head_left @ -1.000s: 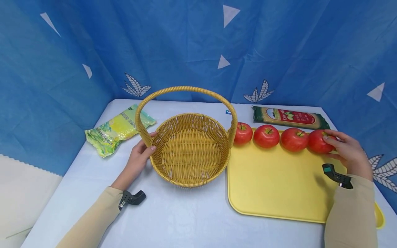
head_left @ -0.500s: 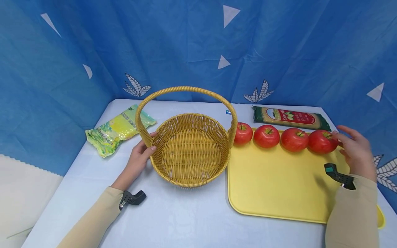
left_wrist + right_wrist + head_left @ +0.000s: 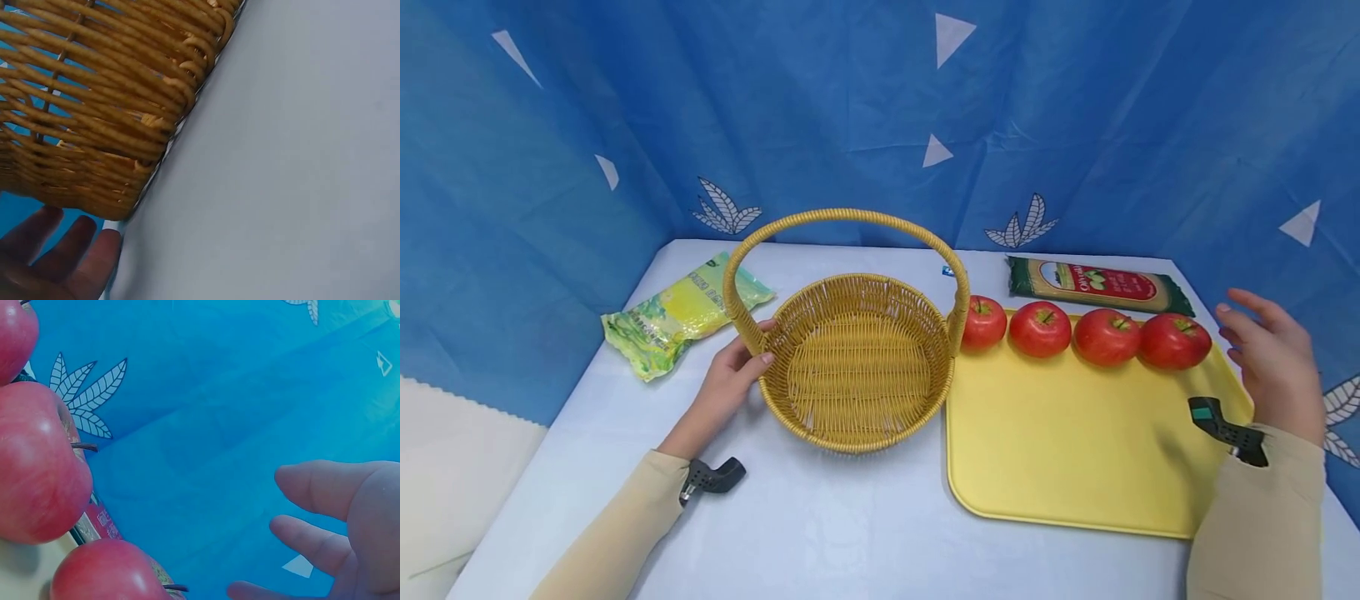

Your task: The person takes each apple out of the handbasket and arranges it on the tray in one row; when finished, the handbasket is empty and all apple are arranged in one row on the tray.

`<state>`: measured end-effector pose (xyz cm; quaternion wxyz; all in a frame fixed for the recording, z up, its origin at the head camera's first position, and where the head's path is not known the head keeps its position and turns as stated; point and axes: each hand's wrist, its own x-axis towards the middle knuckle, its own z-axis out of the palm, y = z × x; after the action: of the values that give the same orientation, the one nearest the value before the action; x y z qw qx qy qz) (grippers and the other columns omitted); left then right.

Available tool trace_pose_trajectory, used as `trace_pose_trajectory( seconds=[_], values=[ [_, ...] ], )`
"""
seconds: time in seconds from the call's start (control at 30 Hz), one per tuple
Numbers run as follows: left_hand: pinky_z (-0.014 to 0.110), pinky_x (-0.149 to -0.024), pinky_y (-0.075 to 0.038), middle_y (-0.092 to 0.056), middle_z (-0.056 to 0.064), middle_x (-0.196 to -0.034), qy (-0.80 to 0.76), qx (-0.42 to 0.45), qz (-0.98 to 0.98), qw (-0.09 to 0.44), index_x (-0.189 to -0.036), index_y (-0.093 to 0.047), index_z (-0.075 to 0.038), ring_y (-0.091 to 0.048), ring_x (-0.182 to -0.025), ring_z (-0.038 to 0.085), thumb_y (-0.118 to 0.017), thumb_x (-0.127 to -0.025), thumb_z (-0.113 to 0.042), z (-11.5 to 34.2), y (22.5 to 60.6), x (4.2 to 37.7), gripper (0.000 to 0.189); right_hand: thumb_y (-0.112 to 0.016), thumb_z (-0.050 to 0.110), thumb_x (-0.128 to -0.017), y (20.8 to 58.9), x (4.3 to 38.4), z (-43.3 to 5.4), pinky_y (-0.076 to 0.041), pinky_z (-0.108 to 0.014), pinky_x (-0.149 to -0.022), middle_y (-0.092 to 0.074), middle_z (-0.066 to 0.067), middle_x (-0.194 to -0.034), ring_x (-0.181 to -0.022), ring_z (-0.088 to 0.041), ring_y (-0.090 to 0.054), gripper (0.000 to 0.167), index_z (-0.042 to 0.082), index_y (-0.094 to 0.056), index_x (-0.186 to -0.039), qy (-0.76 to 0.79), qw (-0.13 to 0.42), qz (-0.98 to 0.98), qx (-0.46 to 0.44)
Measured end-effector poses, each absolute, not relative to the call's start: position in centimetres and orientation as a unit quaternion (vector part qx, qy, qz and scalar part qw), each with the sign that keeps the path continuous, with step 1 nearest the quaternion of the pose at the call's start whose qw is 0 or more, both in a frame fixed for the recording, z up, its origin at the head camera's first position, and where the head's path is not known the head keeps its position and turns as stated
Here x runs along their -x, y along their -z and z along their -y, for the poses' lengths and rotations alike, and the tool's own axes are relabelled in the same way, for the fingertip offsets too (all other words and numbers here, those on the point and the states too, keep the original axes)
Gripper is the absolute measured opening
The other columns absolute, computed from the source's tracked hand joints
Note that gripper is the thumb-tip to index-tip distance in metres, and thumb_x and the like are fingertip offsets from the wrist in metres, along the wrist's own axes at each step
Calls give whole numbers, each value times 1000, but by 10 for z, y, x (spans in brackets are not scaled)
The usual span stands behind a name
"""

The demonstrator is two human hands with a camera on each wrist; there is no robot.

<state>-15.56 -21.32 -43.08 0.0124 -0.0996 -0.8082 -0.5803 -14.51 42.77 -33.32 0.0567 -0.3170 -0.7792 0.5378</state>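
A golden woven basket (image 3: 857, 375) with a tall arched handle stands mid-table. My left hand (image 3: 730, 379) grips its left rim at the foot of the handle, thumb at the rim's inner side. In the left wrist view, its fingers (image 3: 94, 262) lie by the basket's woven wall (image 3: 94, 112). Several red apples line the back of a yellow tray (image 3: 1075, 450); the leftmost apple (image 3: 983, 323) is partly behind the handle. Right of the rightmost apple (image 3: 1175, 342), my right hand (image 3: 1277, 358) is in the air, apart from it, fingers spread and holding nothing.
A long packet (image 3: 1097, 283) with a red label and green ends lies behind the apples. At the back left rests a shiny green-yellow bag (image 3: 685, 312). A blue curtain (image 3: 850, 125) hangs behind the white-covered table (image 3: 820, 533).
My right hand has let go of the rightmost apple and moved off to the right and slightly up. The apples stay in their row. My left hand keeps its grip on the basket.
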Motion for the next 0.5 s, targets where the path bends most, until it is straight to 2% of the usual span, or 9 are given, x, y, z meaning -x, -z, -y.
trace_pose_trajectory(
  seconds=[0.13,0.23,0.37,0.5],
  values=[
    [10,-101,-41,-49,15,-156,543,104,833,9,-152,-47,-9,-53,-125,2,-57,-102,-16,219,426,158,51,-50,53,-102,334,145,-428,-6,-49,-132,-14,13,-172,-160,-22,-13,67,44,-19,-160,-519,49,795,310],
    [11,-98,-44,-50,12,-156,520,103,848,-1,-152,-48,-12,-56,-123,7,-59,-102,-18,223,422,158,51,-46,53,-103,334,146,-431,-8,-53,-131,-10,8,-173,-160,-28,-11,65,44,-18,-161,-496,46,813,300],
    [10,-96,-45,-52,11,-155,494,113,862,-13,-152,-48,-12,-59,-128,23,-59,-102,-19,230,413,159,51,-42,52,-104,334,146,-436,-10,-60,-128,-9,0,-174,-159,-37,-11,64,42,-15,-162,-460,45,841,281],
    [7,-92,-47,-57,17,-149,469,134,873,-16,-152,-48,-8,-58,-130,36,-61,-101,-18,238,398,159,54,-40,53,-104,330,144,-439,-11,-66,-126,-9,-9,-174,-157,-44,-11,67,38,-13,-163,-430,39,860,272]
  ],
)
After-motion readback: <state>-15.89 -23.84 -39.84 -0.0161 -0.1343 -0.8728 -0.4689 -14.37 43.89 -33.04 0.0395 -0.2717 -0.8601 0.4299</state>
